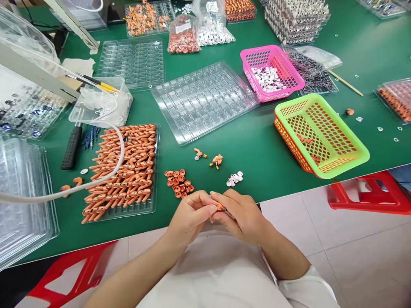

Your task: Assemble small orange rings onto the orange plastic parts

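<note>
We pinch a small orange part [220, 207] between the fingertips of our left hand [192, 214] and right hand [241, 214] at the green table's [257, 149] near edge, close to the orange rings [178, 182] and white discs [234, 178] heaped within easy reach.

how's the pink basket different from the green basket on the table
The pink basket holds a heap of small white parts; the green basket holds only a few orange pieces. The green basket looks larger, lies nearer the table edge and has an orange basket nested under it. Both are perforated plastic.
</note>
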A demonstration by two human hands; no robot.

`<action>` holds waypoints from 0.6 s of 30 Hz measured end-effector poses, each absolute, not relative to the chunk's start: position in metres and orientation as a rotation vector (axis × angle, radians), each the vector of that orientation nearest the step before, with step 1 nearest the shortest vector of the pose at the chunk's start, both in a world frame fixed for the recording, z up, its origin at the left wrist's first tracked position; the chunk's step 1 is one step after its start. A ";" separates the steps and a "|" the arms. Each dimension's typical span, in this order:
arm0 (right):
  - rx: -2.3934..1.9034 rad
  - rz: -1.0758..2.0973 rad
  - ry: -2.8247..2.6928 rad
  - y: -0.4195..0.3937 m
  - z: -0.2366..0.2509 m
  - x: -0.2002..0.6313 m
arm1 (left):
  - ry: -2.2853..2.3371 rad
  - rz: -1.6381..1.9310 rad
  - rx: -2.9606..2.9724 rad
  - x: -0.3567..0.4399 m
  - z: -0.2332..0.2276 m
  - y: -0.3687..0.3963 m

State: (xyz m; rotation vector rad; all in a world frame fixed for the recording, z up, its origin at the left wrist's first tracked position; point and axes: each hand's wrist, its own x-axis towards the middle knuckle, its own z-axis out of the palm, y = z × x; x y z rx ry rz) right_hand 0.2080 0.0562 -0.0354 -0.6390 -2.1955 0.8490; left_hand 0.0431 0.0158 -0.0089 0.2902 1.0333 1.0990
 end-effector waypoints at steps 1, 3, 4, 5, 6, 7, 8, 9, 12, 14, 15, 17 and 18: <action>-0.626 0.841 -2.198 0.056 -0.036 0.208 | 1.036 1.093 0.284 0.043 -0.009 0.015; -0.600 0.824 -2.194 0.057 -0.036 0.207 | 1.040 1.084 0.276 0.044 -0.009 0.014; -0.591 0.813 -2.188 0.057 -0.036 0.206 | 1.038 1.081 0.273 0.044 -0.009 0.013; -0.586 0.802 -2.182 0.057 -0.036 0.206 | 1.033 1.080 0.270 0.044 -0.009 0.012; -0.585 0.793 -2.178 0.057 -0.035 0.205 | 1.026 1.077 0.267 0.045 -0.009 0.012; -0.584 0.788 -2.178 0.057 -0.035 0.205 | 1.020 1.074 0.264 0.045 -0.010 0.012; -0.585 0.790 -2.181 0.057 -0.035 0.206 | 1.014 1.068 0.264 0.045 -0.010 0.012; -0.588 0.800 -2.187 0.057 -0.035 0.206 | 1.008 1.059 0.270 0.045 -0.009 0.012; -0.610 0.811 -2.219 0.059 -0.034 0.210 | 1.005 1.014 0.350 0.040 -0.008 0.010; -0.620 0.773 -2.241 0.060 -0.034 0.213 | 1.016 0.971 0.462 0.035 -0.007 0.008; -0.618 0.748 -2.257 0.061 -0.034 0.215 | 1.022 0.962 0.522 0.032 -0.007 0.006; -0.599 0.704 -2.281 0.061 -0.035 0.216 | 1.026 0.959 0.639 0.029 -0.006 0.003; -0.584 0.683 -2.293 0.061 -0.035 0.216 | 1.034 0.960 0.696 0.029 -0.006 0.002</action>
